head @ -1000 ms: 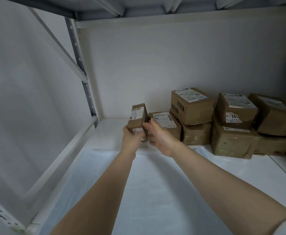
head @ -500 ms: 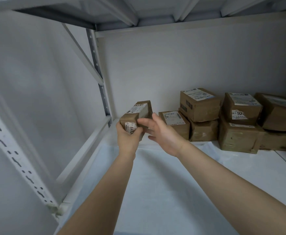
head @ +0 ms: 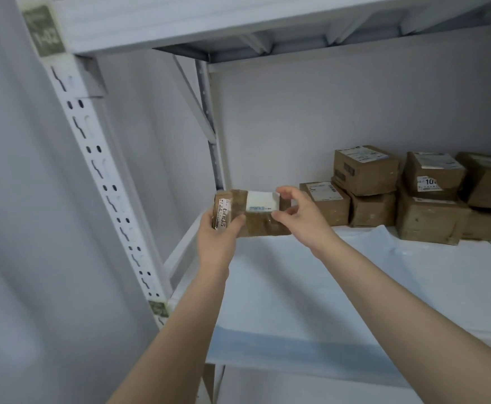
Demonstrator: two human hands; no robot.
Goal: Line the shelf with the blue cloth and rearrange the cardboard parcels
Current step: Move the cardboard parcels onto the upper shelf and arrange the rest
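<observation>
I hold one small cardboard parcel [head: 258, 224] in the air with both hands, over the left end of the shelf [head: 471, 265] and clear of its surface. My left grip [head: 218, 239] is closed round the parcel's left end, with the thumb across the front face just below a strip of printed label and the fingers hidden behind. My right grip [head: 305, 223] pinches the right end, the fingers curled over the top corner and the thumb pressed on the front face under the white label. The parcel lies lengthwise between my hands, its white label facing me.

The blue cloth [head: 296, 290] is spread over the left part of the shelf below my forearms. Its front edge hangs over the shelf's lip, and its far right corner is rumpled near the boxes.

The other parcels stand at the back right, against the wall. A low parcel [head: 326, 204] is nearest to my right grip but apart from it. Just beside it is a pair stacked one on the other [head: 366, 172], then a second stacked pair [head: 432, 177], and more boxes [head: 490, 183] run out of view.

On the left a perforated upright post [head: 107, 185] carries a small tag [head: 44, 32] near the upper shelf [head: 238, 21].
</observation>
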